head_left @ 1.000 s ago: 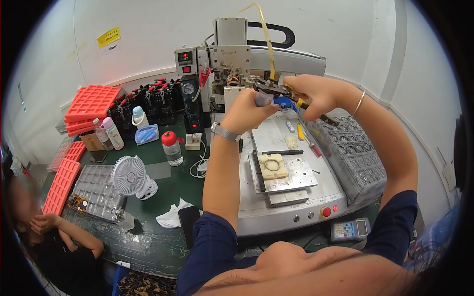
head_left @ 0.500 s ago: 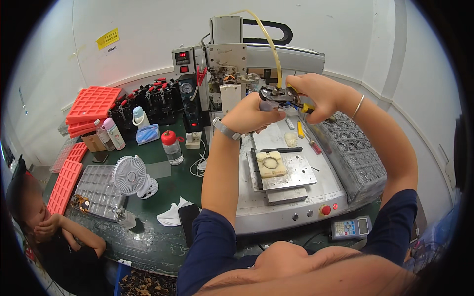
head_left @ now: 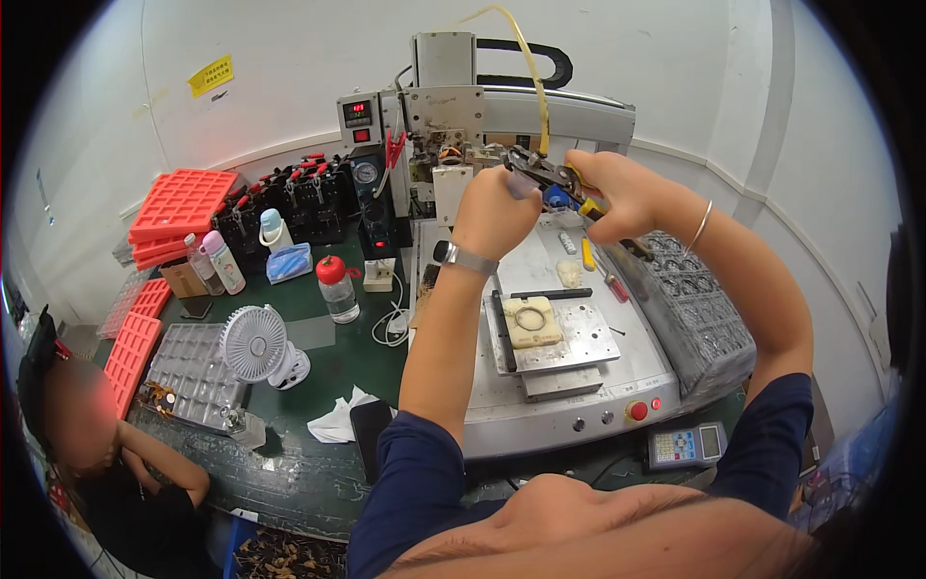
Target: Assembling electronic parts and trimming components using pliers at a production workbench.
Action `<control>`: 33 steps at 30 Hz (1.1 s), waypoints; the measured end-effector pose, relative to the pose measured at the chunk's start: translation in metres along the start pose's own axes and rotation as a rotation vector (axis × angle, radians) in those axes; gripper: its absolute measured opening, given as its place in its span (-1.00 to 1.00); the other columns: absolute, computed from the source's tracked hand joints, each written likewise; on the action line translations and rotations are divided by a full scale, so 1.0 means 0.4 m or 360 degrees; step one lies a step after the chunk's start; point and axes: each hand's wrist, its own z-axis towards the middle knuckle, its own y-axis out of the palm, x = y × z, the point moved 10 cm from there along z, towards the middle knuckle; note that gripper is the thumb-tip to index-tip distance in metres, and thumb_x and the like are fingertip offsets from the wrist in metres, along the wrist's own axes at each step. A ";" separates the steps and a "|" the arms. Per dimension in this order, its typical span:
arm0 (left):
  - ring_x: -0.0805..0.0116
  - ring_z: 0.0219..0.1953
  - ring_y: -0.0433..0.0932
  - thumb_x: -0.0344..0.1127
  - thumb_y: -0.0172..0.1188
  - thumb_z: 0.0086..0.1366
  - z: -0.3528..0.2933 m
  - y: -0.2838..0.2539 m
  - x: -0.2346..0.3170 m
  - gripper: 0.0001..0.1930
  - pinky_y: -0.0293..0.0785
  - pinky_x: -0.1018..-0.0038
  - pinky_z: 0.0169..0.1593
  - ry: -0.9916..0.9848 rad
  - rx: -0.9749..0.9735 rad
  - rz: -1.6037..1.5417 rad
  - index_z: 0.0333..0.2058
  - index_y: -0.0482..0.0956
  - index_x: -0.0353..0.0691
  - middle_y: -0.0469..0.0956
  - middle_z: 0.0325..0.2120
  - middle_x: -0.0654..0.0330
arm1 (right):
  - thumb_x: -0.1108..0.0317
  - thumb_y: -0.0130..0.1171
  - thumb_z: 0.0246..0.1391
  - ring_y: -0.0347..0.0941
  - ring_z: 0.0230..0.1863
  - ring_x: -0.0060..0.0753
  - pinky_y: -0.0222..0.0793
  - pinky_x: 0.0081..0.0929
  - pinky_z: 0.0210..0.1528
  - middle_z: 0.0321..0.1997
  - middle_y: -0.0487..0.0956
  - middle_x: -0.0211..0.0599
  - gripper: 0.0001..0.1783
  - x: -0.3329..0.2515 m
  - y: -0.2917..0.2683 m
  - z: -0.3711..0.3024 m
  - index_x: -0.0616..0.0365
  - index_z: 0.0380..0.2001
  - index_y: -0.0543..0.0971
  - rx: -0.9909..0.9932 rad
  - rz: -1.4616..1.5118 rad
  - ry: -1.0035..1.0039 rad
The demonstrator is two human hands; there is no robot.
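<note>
Both my hands are raised over the far part of the grey bench machine. My right hand (head_left: 622, 193) is closed round pliers (head_left: 546, 174) with yellow-and-black handles. The metal head of the pliers points left, against a translucent, cylinder-like piece (head_left: 524, 183) gripped in my left hand (head_left: 494, 212). My left fingers are curled, and the lower part of that piece is hidden by them. A yellowish hose (head_left: 533, 82) hangs down just behind the pliers. Below my hands, a cream block (head_left: 540, 335) with a thin ring (head_left: 530, 318) on it sits on the metal plate (head_left: 588, 343).
A yellow-handled tool (head_left: 587, 255) and a red-handled screwdriver (head_left: 615, 288) lie on the machine bed. Stacked clear trays (head_left: 694, 314) stand to the right. On the green table are a white fan (head_left: 255, 344) and a red-capped bottle (head_left: 337, 289). Another person (head_left: 125, 473) sits at the left.
The pliers and the translucent piece have shifted slightly farther away, and my left wrist has turned and moved right. The person at the left has lowered a hand and turned.
</note>
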 end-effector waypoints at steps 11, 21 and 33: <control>-0.14 -0.37 0.55 -0.32 0.19 0.00 -0.003 -0.029 -0.005 -0.83 0.49 0.20 -0.28 -0.0086 0.0279 0.0158 -0.52 0.54 -0.33 0.57 -0.50 -0.13 | 0.33 0.21 -0.54 0.13 -0.58 -0.42 0.07 -0.44 -0.58 -0.62 0.27 -0.33 -0.46 0.030 0.026 0.005 0.29 -0.36 0.30 -0.0059 0.0236 0.0202; 0.31 -0.63 0.50 -0.30 0.25 0.09 0.000 0.021 -0.015 -0.74 0.43 0.37 -0.48 -0.0122 -0.0237 -0.0451 -0.59 0.50 -0.41 0.52 -0.70 0.11 | 0.30 0.24 -0.67 0.14 -0.60 -0.30 0.12 -0.41 -0.56 -0.63 0.29 -0.29 -0.39 0.004 -0.005 0.050 0.22 -0.38 0.28 -0.0403 -0.0046 0.0008; 0.53 -0.83 0.28 -0.30 0.28 0.10 -0.036 0.091 -0.004 -0.68 0.17 0.54 -0.73 -0.0319 -0.0740 -0.1039 -0.74 0.43 -0.24 0.35 -0.84 0.29 | 0.27 0.21 -0.69 0.07 -0.62 -0.30 0.02 -0.43 -0.58 -0.65 0.21 -0.35 -0.40 -0.016 -0.025 0.034 0.20 -0.38 0.30 -0.0251 -0.0106 -0.0112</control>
